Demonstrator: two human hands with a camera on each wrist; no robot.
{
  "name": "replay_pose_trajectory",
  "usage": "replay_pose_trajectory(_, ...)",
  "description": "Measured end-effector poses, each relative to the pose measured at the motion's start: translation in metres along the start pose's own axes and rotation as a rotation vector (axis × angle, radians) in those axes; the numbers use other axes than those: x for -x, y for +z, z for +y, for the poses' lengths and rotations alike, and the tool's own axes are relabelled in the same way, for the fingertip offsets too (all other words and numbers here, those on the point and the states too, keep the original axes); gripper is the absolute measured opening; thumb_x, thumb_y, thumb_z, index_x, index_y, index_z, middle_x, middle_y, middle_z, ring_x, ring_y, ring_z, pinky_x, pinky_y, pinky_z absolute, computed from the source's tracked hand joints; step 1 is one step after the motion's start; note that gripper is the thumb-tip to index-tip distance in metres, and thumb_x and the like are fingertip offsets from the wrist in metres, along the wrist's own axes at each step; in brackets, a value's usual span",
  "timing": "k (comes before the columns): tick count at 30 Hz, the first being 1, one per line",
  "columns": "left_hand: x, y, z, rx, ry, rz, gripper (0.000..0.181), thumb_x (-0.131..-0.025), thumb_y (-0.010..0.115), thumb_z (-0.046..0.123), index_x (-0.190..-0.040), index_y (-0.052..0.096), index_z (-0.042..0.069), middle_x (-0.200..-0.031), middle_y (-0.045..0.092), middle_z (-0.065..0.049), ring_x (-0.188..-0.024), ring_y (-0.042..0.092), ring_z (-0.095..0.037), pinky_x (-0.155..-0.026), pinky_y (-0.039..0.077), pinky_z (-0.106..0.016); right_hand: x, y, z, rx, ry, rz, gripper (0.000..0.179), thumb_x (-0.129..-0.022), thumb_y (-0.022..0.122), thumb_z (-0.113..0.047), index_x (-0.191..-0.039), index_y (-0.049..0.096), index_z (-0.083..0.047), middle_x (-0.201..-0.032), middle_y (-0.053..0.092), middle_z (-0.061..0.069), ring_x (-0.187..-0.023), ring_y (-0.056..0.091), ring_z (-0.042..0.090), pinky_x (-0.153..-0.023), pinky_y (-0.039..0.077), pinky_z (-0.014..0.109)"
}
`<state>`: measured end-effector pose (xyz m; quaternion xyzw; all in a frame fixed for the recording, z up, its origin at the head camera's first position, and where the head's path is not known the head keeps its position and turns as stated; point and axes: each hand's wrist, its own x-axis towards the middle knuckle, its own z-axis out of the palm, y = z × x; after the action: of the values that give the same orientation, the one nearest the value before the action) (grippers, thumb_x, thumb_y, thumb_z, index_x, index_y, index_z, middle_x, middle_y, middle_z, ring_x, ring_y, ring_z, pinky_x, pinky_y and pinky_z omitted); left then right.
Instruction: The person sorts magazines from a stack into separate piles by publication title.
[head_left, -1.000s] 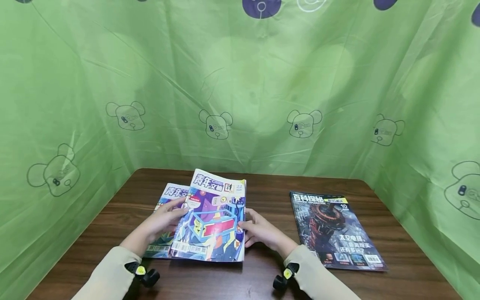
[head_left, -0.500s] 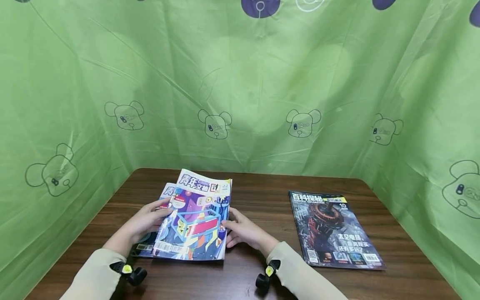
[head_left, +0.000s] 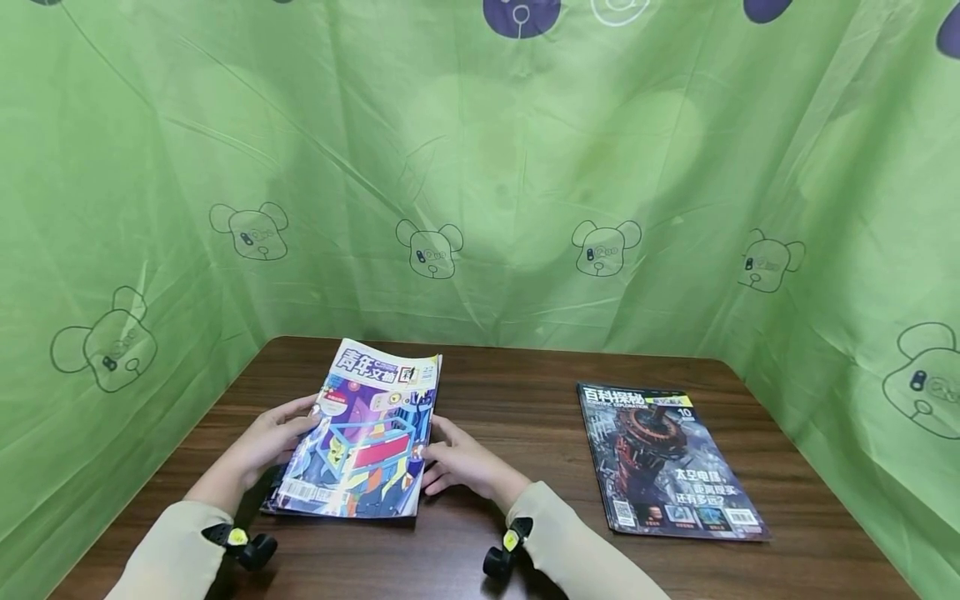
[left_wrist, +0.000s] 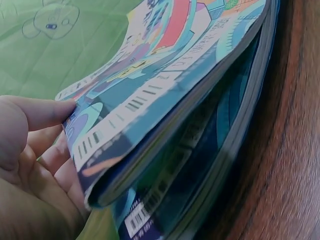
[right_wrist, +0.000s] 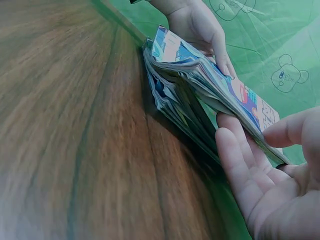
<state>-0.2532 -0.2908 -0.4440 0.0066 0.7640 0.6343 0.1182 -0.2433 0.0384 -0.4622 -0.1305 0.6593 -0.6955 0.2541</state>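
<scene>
Both hands hold a colourful purple-and-blue magazine (head_left: 367,442) by its long sides, over the left part of the table. My left hand (head_left: 258,446) pinches the left edge, thumb on the cover and fingers beneath, as the left wrist view shows. On the opposite edge, my right hand (head_left: 465,462) grips in the same way, thumb on top (right_wrist: 287,132). Under it lies another magazine (left_wrist: 142,220) with a barcode on its cover, mostly hidden in the head view. A wedge-shaped gap separates the two magazines along their near edges in the left wrist view.
A dark magazine (head_left: 667,462) with a red-and-black machine on its cover lies on the right side of the brown wooden table (head_left: 517,383). Green cloth (head_left: 517,167) with bear outlines hangs behind the table and along both sides.
Both hands have carried the upper magazine leftward, until it covers nearly all of the lower magazine, which showed at its left before. The dark magazine at right has stayed put.
</scene>
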Motion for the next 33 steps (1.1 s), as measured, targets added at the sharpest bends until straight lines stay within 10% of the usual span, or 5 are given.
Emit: replay_pose_trajectory(33,-0.007,-0.007,-0.018,-0.409,0.016,0.216,0.055,-0.101,0.059,0.023,-0.145,0.045,-0.008,-0.119,0.062,-0.027,-0.086,0.061,-0.017,-0.070,0.052,-0.030,-0.013,0.020,0.004,0.004,0.028,0.035,0.061,-0.101,0.053,-0.008,-0.155,0.023,-0.003,-0.073,0.065,0.013,-0.058,0.064,0.017,-0.055,0.059,0.031)
